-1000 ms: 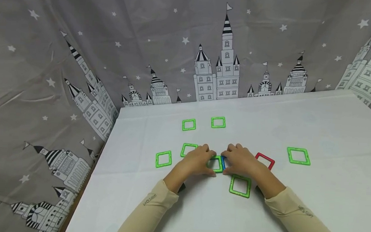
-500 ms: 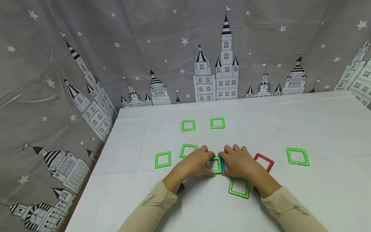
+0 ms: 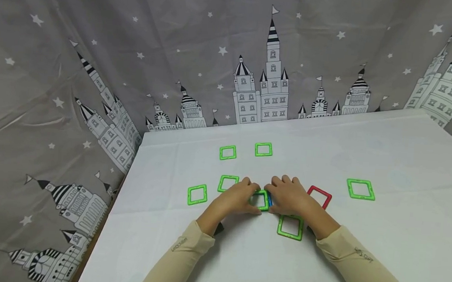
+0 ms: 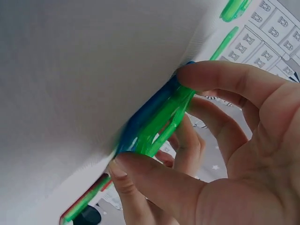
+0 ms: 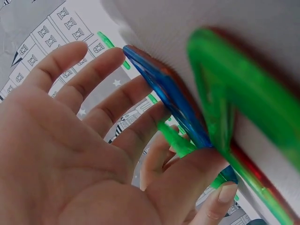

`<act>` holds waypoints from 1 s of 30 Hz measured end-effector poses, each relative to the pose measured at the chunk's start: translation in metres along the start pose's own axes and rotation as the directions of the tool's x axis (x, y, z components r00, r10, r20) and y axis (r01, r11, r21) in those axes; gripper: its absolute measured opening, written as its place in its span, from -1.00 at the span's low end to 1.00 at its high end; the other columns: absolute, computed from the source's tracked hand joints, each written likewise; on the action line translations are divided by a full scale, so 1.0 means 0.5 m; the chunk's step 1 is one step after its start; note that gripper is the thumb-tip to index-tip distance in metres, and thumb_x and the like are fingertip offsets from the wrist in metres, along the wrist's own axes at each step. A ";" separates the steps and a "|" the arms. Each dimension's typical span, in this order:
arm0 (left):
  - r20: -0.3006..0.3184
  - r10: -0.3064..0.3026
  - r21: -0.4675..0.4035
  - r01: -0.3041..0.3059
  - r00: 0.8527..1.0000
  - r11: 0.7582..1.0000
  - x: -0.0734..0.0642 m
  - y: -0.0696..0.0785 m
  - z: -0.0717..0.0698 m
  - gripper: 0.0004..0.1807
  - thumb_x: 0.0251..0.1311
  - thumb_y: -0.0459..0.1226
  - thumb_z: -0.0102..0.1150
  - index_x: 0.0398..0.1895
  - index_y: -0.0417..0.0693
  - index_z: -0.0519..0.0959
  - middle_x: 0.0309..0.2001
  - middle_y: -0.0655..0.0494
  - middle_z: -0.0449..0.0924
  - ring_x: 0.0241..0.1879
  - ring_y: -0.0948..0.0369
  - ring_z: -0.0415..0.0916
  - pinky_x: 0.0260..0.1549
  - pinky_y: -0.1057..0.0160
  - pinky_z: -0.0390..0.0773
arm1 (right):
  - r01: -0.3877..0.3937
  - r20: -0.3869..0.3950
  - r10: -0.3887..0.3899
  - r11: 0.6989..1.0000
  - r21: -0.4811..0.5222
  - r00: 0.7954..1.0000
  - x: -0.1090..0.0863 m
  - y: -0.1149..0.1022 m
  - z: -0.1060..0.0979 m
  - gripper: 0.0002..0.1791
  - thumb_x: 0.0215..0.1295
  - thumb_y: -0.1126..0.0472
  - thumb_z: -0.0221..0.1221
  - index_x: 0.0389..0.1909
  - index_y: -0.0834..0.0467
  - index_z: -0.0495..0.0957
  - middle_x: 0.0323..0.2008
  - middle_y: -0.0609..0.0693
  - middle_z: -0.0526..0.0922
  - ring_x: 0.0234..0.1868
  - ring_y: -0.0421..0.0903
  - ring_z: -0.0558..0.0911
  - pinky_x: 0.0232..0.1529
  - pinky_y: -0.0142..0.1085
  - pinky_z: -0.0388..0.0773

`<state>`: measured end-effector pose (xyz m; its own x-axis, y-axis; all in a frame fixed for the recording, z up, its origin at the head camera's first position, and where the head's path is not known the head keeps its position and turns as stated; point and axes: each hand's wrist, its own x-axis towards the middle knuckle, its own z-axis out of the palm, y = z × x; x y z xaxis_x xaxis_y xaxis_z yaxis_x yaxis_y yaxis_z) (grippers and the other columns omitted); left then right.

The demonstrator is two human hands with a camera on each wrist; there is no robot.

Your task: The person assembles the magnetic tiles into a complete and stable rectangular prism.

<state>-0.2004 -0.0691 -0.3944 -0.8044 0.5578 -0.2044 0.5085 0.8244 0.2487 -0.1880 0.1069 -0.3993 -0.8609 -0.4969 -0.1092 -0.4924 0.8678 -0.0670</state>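
Note:
In the head view, my left hand grips a green square magnetic tile, thumb at the near edge and fingers at the far one. A blue tile lies flat against its underside in the left wrist view, pinched by the same thumb and index finger. My right hand holds another blue tile, its thumb at one end and fingertips along the far end. The two hands meet, so the held tiles stand edge to edge. From above, the right hand covers most of its tile.
Close to the right wrist lie a green tile and a red tile. Farther right is another green tile. More green frames lie left and at the back of the white table. A grey castle-print curtain hangs behind.
My right hand has shifted slightly left toward the left hand, its fingers spreading more over the blue tile. Less blue shows between the hands. The head view has drifted a little.

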 end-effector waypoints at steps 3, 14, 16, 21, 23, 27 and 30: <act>-0.008 0.010 -0.104 -0.011 1.000 0.995 -0.005 -0.014 -0.003 -0.32 -0.04 -0.06 0.43 0.14 -0.17 0.44 -0.12 0.04 0.46 -0.27 0.24 0.37 -0.22 0.32 0.44 | -0.003 0.005 0.002 1.000 0.003 1.000 0.002 -0.002 0.001 -0.40 0.05 -0.07 0.35 0.09 0.11 0.48 -0.10 0.06 0.49 -0.12 0.03 0.43 -0.08 -0.04 0.44; -0.020 0.019 -0.314 -0.025 1.000 0.949 -0.014 -0.037 -0.003 -0.31 -0.05 -0.19 0.45 0.15 -0.18 0.37 -0.06 0.02 0.51 -0.26 0.23 0.40 -0.15 0.29 0.46 | -0.040 0.045 0.036 0.994 0.098 0.998 0.000 0.003 0.000 -0.36 0.02 -0.09 0.37 0.10 0.12 0.48 -0.04 0.10 0.50 -0.07 0.04 0.43 0.04 0.00 0.44; -0.018 0.015 -0.328 -0.020 1.000 0.944 -0.013 -0.036 -0.003 -0.31 -0.06 -0.20 0.46 0.16 -0.16 0.37 -0.02 0.00 0.52 -0.26 0.22 0.42 -0.15 0.28 0.47 | -0.045 0.043 0.040 0.992 0.118 0.998 -0.002 0.006 0.001 -0.36 0.01 -0.08 0.37 0.10 0.12 0.49 -0.05 0.10 0.50 -0.09 0.03 0.42 0.02 -0.02 0.44; -0.018 -0.006 -0.361 -0.001 1.000 0.932 -0.013 -0.035 -0.004 -0.32 -0.07 -0.21 0.46 0.15 -0.15 0.38 -0.02 0.00 0.52 -0.23 0.21 0.46 -0.15 0.27 0.51 | -0.034 0.029 0.030 0.991 0.128 0.999 -0.004 0.008 0.002 -0.38 0.00 -0.07 0.38 0.08 0.12 0.49 -0.07 0.09 0.50 -0.12 0.02 0.41 -0.04 -0.05 0.44; -0.027 -0.008 -0.363 -0.003 1.000 0.932 -0.014 -0.036 -0.005 -0.33 -0.06 -0.22 0.45 0.14 -0.14 0.37 -0.03 0.00 0.51 -0.22 0.20 0.47 -0.14 0.26 0.51 | -0.031 0.026 0.028 0.992 0.124 0.999 -0.003 0.007 0.003 -0.37 0.00 -0.07 0.38 0.09 0.12 0.49 -0.06 0.10 0.50 -0.11 0.03 0.41 -0.03 -0.05 0.44; -0.054 0.012 -0.362 -0.031 0.998 0.932 -0.020 -0.040 -0.007 -0.30 -0.04 -0.23 0.44 0.19 -0.07 0.32 0.04 -0.03 0.49 -0.20 0.17 0.50 -0.08 0.20 0.50 | -0.032 0.021 0.030 0.992 0.119 0.999 -0.001 0.006 0.004 -0.36 0.00 -0.08 0.38 0.10 0.11 0.49 -0.05 0.10 0.50 -0.10 0.03 0.42 -0.02 -0.06 0.45; -0.057 0.033 -0.363 -0.052 0.998 0.930 -0.026 -0.043 -0.009 -0.28 -0.04 -0.23 0.44 0.21 -0.03 0.31 0.03 -0.02 0.51 -0.13 0.13 0.55 -0.05 0.16 0.52 | -0.030 0.017 0.028 0.992 0.124 0.999 0.001 0.005 0.006 -0.37 -0.01 -0.08 0.39 0.08 0.10 0.49 -0.06 0.09 0.50 -0.12 0.02 0.42 -0.05 -0.07 0.45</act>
<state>-0.2023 -0.0947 -0.3927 -0.8034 0.5784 -0.1413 0.4033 0.7032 0.5855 -0.1894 0.1087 -0.4027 -0.8722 -0.4722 -0.1276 -0.4465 0.8751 -0.1866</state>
